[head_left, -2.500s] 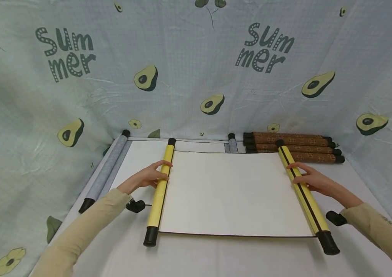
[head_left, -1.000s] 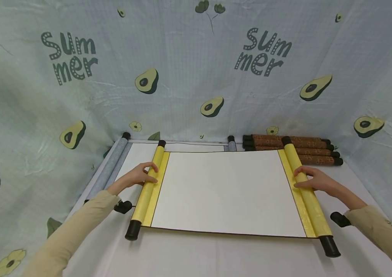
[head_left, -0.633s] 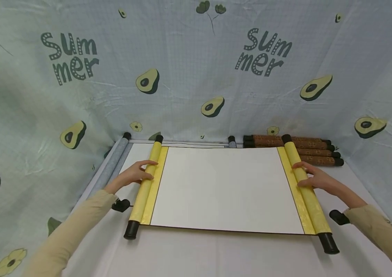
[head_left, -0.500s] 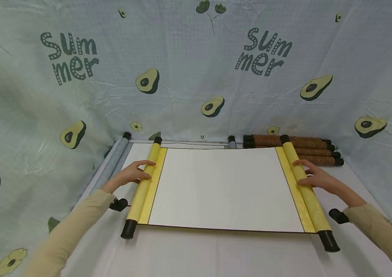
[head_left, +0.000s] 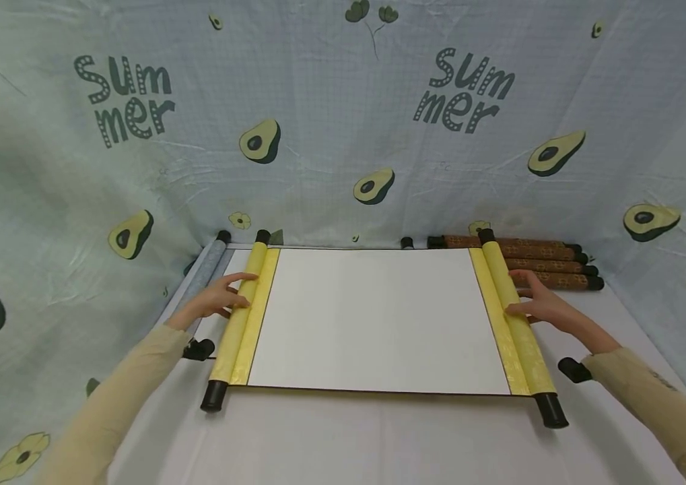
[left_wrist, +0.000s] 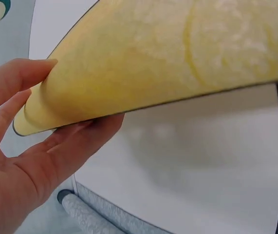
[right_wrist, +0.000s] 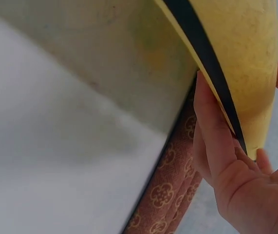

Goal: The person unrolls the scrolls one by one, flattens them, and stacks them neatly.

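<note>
A scroll with a blank white sheet (head_left: 379,316) is spread between two yellow rolls with black end caps. My left hand (head_left: 212,300) grips the left roll (head_left: 230,343), and my right hand (head_left: 542,306) grips the right roll (head_left: 521,337). Both rolls tilt, their far ends closer together. In the left wrist view the left hand (left_wrist: 36,170) has thumb and fingers on either side of the yellow roll (left_wrist: 114,63). The right wrist view shows fingers of the right hand (right_wrist: 241,185) under the roll (right_wrist: 246,58), which bears a black stripe; the scroll appears raised there.
Another scroll with a grey-blue roll (head_left: 200,276) lies at the back left, partly covered. Several brown patterned scrolls (head_left: 551,279) are stacked at the back right. A printed curtain (head_left: 318,81) rises behind the white table (head_left: 343,444).
Yellow strips have come into view beside both rolls, and the white sheet is wider. Lately the scroll has shifted back and left, covering more of the grey-blue one. Both hands keep their grip.
</note>
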{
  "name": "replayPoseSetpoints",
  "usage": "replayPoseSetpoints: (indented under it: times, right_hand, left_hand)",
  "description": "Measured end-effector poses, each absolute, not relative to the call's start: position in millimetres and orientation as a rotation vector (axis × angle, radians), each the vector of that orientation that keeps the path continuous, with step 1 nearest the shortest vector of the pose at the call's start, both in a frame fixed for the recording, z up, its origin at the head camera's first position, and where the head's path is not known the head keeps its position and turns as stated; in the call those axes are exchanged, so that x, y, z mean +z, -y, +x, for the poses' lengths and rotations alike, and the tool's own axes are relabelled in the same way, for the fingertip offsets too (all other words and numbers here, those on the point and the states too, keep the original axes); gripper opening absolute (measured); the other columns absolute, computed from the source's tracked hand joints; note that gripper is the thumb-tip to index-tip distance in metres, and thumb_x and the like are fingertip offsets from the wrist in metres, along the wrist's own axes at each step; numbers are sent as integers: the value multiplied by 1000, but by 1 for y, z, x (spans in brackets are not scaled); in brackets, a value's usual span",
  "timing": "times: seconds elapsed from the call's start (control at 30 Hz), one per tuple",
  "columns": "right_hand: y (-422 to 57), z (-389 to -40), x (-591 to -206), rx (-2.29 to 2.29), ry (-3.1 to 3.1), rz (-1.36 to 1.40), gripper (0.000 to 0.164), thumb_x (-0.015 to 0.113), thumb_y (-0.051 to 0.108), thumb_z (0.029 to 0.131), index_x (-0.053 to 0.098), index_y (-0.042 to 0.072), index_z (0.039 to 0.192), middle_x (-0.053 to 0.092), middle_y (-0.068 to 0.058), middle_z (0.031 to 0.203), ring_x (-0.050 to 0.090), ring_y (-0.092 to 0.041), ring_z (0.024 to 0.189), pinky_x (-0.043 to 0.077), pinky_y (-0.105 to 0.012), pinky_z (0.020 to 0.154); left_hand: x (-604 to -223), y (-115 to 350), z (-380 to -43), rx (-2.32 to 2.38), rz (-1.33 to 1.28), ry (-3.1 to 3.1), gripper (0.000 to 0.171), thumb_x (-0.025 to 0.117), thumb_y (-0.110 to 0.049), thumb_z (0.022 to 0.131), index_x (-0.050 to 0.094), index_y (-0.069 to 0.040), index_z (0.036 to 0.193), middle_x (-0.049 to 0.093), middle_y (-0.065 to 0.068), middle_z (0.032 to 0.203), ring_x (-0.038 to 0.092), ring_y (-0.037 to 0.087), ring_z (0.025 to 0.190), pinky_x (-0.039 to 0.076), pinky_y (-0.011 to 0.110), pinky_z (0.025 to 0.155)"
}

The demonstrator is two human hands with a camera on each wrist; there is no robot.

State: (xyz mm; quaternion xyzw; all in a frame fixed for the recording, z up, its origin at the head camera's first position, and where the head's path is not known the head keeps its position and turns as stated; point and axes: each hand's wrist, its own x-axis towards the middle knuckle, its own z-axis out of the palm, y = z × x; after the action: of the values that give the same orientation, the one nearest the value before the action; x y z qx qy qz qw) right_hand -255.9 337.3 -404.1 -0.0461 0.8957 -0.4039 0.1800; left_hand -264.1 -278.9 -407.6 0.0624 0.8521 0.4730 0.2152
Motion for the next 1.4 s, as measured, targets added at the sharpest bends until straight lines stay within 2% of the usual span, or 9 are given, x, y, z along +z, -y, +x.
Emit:
replayPoseSetpoints:
  times: [0.2,0.37,0.5,0.67,0.8,0.87,0.97,1.07,1.4]
  right_hand:
    - [-325,-265,-401,-1017,-2530,-43,95,59,36,84,-3,-11,138,15,-38,136,35,-47,118,44,-49,87]
    - [-316,-272,-403,-1029,-2529,-78,92,59,36,84,2,-9,139,25,-35,134,39,-44,117,44,-48,88]
    - [-310,-280,-402,-1065,-2520,-91,92,60,37,83,3,-7,140,27,-34,133,40,-42,116,44,-48,88]
    - [-298,-290,-400,-1133,-2481,-71,93,62,35,82,1,-3,141,26,-32,135,42,-41,115,46,-45,86]
    - [-287,-297,-402,-1148,-2484,-63,91,63,33,81,3,-2,141,30,-31,132,48,-38,110,48,-43,83]
    - [-282,-301,-405,-1146,-2489,-61,90,63,33,81,5,-2,141,32,-30,131,49,-36,108,48,-42,83]
    - [-275,-308,-410,-1147,-2498,-58,90,64,33,80,8,-2,141,33,-29,132,49,-36,109,49,-42,83]
    - [-268,-313,-413,-1146,-2505,-48,89,64,34,80,11,-3,141,34,-29,132,48,-37,111,49,-41,83]
    - [-252,-317,-426,-1141,-2511,-8,82,65,31,79,19,-4,138,37,-28,130,52,-31,102,50,-37,78]
  left_hand:
    - [-405,292,-273,1326,94,-2352,77,58,-6,84,11,-14,144,55,3,79,52,12,66,48,29,62]
    - [-401,303,-279,1333,29,-2348,79,60,-8,84,9,-15,144,55,1,76,51,12,64,48,30,63]
    - [-399,311,-283,1337,-2,-2355,80,61,-10,82,11,-15,144,54,12,95,53,12,63,48,32,63]
    - [-398,321,-287,1340,-24,-2354,81,60,-9,83,8,-15,144,31,26,126,52,13,63,48,32,63]
    - [-400,327,-288,1319,-43,-2389,80,59,-8,83,8,-14,144,45,17,98,44,10,54,46,32,60]
    - [-402,329,-287,1315,-56,-2399,79,58,-7,83,8,-13,144,44,11,90,40,9,51,45,31,58]
    - [-404,332,-285,1313,-77,-2417,77,56,-5,84,8,-10,144,44,16,100,39,9,51,43,29,56]
    - [-408,334,-284,1323,-100,-2443,75,55,-3,84,8,-5,143,33,25,119,41,8,54,42,26,57]
    - [-419,342,-288,1269,-226,-2530,77,60,-4,81,11,4,140,34,28,115,47,16,67,45,30,63]
